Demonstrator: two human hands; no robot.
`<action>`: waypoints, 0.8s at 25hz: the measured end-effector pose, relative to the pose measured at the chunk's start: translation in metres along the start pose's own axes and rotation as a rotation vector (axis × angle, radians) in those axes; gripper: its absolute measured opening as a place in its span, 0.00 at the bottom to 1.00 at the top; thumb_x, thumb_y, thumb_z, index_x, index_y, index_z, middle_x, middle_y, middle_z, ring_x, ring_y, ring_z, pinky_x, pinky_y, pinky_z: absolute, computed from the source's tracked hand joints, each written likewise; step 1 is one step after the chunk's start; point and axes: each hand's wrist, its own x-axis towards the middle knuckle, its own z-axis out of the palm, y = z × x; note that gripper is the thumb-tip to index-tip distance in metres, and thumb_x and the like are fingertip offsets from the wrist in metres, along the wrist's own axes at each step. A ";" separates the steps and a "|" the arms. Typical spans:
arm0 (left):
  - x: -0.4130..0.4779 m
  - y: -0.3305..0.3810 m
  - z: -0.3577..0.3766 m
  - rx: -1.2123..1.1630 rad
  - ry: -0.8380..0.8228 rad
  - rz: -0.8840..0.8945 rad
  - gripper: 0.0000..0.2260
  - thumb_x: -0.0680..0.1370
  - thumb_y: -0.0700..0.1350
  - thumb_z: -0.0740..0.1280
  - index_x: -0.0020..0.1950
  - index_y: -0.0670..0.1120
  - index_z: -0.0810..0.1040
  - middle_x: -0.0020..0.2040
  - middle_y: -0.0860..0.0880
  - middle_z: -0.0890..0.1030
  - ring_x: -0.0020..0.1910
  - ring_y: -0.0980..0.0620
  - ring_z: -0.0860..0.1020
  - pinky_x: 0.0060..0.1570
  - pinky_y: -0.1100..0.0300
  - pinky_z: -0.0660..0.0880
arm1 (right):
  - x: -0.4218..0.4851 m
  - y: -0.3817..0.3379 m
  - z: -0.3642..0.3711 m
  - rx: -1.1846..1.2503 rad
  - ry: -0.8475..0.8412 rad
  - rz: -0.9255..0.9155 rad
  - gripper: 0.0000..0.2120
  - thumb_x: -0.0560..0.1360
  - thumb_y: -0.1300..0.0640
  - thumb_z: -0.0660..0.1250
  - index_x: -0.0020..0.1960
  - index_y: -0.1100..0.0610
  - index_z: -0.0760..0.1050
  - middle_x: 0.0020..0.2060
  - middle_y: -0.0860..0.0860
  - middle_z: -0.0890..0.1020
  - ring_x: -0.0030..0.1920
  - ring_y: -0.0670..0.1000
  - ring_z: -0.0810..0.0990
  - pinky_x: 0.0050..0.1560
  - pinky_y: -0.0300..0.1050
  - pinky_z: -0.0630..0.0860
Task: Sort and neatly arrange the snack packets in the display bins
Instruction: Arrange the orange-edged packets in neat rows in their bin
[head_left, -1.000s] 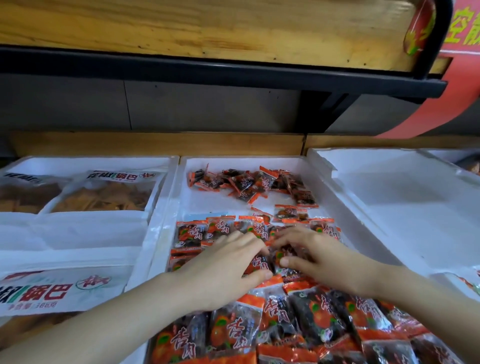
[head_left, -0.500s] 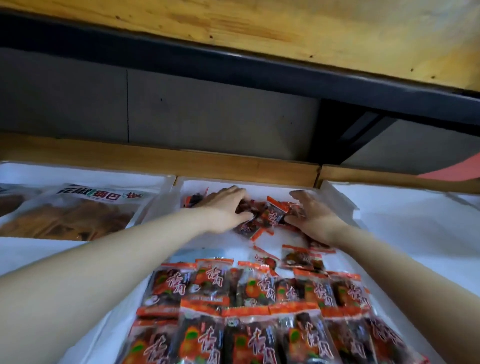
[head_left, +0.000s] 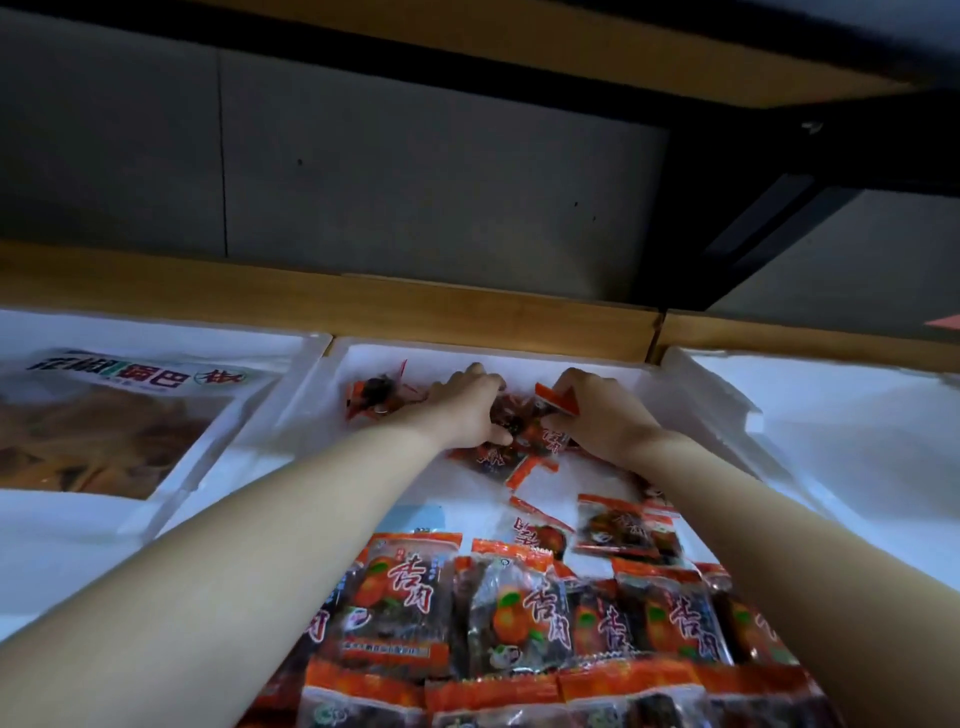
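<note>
Quit tidy front rows (head_left: 519, 613) for bin (head_left: 311, 400) far end. There left hand (head_left: 462, 410), right hand (head_left: 597, 415) each curled round loose packets (head_left: 374, 395) — stragglers probably due lining up next.

Grey wall panels (head_left: 415, 208) sitting behind, 1 seam (head_left: 223, 156) showing; wooden ledge (head_left: 363, 306) running below; black bracket (head_left: 769, 218) bracing wooden shelf (head_left: 571, 49) overhead.

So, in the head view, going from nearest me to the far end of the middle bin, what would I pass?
Neat rows of orange packets → loose packets → left hand and right hand, side by side, gripping the jumbled pile → bin's back wall → wooden ledge.
</note>
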 end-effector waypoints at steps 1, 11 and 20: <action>0.001 0.001 -0.001 -0.037 -0.014 -0.022 0.35 0.72 0.48 0.75 0.74 0.43 0.63 0.69 0.42 0.64 0.68 0.41 0.68 0.66 0.50 0.67 | -0.001 -0.001 -0.002 -0.012 -0.010 -0.010 0.11 0.77 0.52 0.64 0.56 0.56 0.72 0.51 0.55 0.80 0.49 0.55 0.78 0.45 0.45 0.72; -0.052 -0.012 -0.015 -0.137 0.064 -0.046 0.16 0.78 0.39 0.67 0.66 0.44 0.76 0.64 0.47 0.77 0.62 0.46 0.75 0.56 0.60 0.72 | -0.042 -0.028 -0.056 0.221 0.115 -0.073 0.05 0.77 0.54 0.65 0.49 0.51 0.69 0.37 0.47 0.75 0.33 0.46 0.72 0.31 0.37 0.65; -0.105 -0.012 -0.055 -0.657 0.283 -0.124 0.13 0.80 0.45 0.65 0.63 0.43 0.75 0.61 0.45 0.78 0.58 0.44 0.77 0.58 0.49 0.75 | -0.069 -0.059 -0.084 0.432 0.058 -0.101 0.09 0.75 0.53 0.67 0.53 0.54 0.74 0.45 0.52 0.81 0.46 0.52 0.80 0.50 0.49 0.77</action>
